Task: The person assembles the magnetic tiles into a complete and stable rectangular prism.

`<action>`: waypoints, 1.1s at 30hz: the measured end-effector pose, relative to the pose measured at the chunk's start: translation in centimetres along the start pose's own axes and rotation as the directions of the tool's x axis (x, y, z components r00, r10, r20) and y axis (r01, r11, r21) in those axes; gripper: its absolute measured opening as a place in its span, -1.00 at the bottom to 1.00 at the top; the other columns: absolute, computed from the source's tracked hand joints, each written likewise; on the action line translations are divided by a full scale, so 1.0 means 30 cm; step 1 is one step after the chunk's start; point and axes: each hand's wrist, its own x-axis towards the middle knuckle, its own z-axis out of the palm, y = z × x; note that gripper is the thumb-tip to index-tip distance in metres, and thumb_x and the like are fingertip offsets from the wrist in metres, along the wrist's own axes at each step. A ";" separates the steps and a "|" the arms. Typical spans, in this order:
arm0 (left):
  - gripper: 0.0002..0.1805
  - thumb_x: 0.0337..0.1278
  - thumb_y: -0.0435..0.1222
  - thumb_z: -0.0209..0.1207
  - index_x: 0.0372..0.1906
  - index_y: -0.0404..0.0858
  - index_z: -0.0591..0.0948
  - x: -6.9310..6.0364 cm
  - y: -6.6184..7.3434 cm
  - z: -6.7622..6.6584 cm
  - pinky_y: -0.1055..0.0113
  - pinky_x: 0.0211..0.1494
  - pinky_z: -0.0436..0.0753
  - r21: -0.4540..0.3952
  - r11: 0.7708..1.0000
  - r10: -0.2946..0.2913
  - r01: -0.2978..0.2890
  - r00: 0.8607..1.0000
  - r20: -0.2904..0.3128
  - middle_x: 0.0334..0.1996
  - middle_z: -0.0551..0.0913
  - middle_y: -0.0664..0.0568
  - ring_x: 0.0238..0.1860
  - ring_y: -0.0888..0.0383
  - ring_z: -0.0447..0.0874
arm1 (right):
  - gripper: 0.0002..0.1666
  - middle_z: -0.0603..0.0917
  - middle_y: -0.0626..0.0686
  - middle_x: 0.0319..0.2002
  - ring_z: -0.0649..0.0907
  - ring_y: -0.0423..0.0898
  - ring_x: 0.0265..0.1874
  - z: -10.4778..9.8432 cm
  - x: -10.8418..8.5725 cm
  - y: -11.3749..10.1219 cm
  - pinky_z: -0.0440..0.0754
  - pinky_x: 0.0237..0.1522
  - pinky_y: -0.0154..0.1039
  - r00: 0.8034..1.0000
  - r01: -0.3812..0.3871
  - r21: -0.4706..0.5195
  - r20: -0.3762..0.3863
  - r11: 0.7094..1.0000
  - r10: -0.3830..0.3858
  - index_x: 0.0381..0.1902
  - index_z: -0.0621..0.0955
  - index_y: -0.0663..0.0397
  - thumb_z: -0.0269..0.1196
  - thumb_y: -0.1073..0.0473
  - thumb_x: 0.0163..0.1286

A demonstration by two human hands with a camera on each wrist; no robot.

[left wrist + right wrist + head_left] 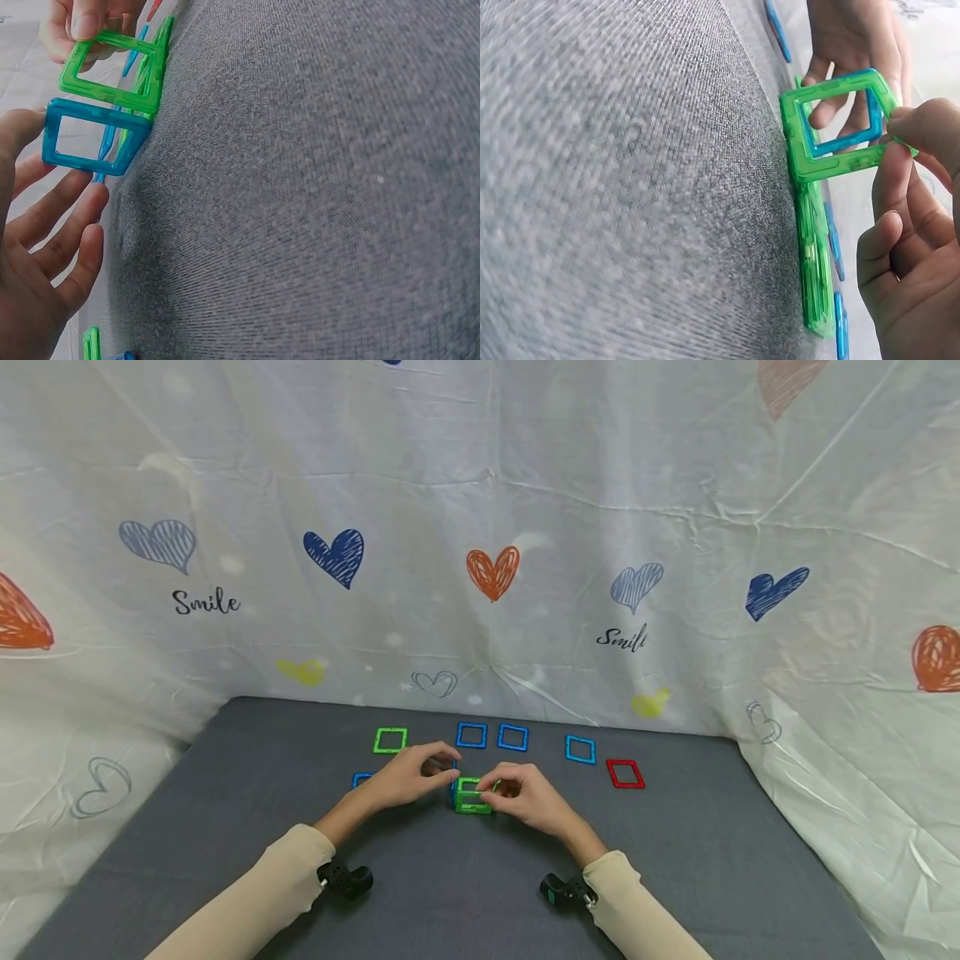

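Square see-through magnetic tiles stand joined near the middle of the table. My right hand (528,797) pinches the free edge of an upright green magnetic tile (829,165) between thumb and fingertips. Its opposite edge meets a flat green tile (815,262) on the cloth. Beside it stands a blue magnetic tile (97,166), set at an angle to the green one and meeting it along a side. At the blue tile's upper corner is the thumb of my left hand (408,774); the other fingers spread loosely behind the tile.
Loose tiles lie around on the grey table (465,893): a green one (391,741) and a partly hidden blue one (361,778) to the left, blue ones (472,735) behind, another blue (581,749) and a red one (626,774) to the right. A printed white curtain (405,627) hangs behind.
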 end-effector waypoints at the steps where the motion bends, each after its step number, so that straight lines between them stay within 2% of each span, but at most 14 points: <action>1: -0.62 0.51 -0.18 0.18 0.22 -0.34 0.57 0.001 0.000 0.000 0.06 0.03 0.65 0.002 1.000 0.001 -0.001 1.000 0.000 0.09 0.63 -0.19 0.01 -0.07 0.69 | -0.87 0.68 0.26 -0.25 0.65 0.12 -0.42 0.001 0.000 0.000 0.62 -0.42 -0.29 1.000 -0.002 -0.001 -0.001 1.000 0.002 -0.14 0.70 0.44 0.29 0.51 0.38; 11: -0.61 0.51 -0.17 0.17 0.21 -0.35 0.57 0.003 -0.004 0.002 0.06 0.02 0.65 0.004 1.000 0.007 -0.007 1.000 0.001 0.10 0.63 -0.19 0.00 -0.06 0.70 | -0.87 0.68 0.27 -0.24 0.67 0.04 -0.41 0.007 0.002 0.004 0.65 -0.41 -0.23 1.000 0.012 -0.009 0.000 1.000 -0.012 -0.14 0.69 0.44 0.29 0.52 0.38; 23: -0.61 0.51 -0.17 0.18 0.21 -0.34 0.58 0.004 -0.001 0.001 0.06 0.02 0.65 0.007 1.000 0.003 -0.003 1.000 0.004 0.09 0.63 -0.17 -0.01 -0.04 0.70 | -0.87 0.68 0.25 -0.24 0.67 0.05 -0.40 0.009 0.006 0.001 0.64 -0.39 -0.23 1.000 -0.003 -0.017 -0.001 1.000 0.003 -0.13 0.70 0.43 0.30 0.49 0.39; 33: -0.62 0.51 -0.17 0.17 0.21 -0.34 0.58 0.004 0.002 0.002 0.07 -0.01 0.66 0.004 1.000 0.003 -0.003 1.000 0.006 0.08 0.64 -0.17 -0.03 -0.04 0.71 | -0.81 0.70 0.20 -0.19 0.66 0.01 -0.41 -0.003 -0.001 0.116 0.59 -0.45 -0.27 1.000 0.012 -0.006 0.015 1.000 -0.012 -0.05 0.69 0.38 0.33 0.46 0.38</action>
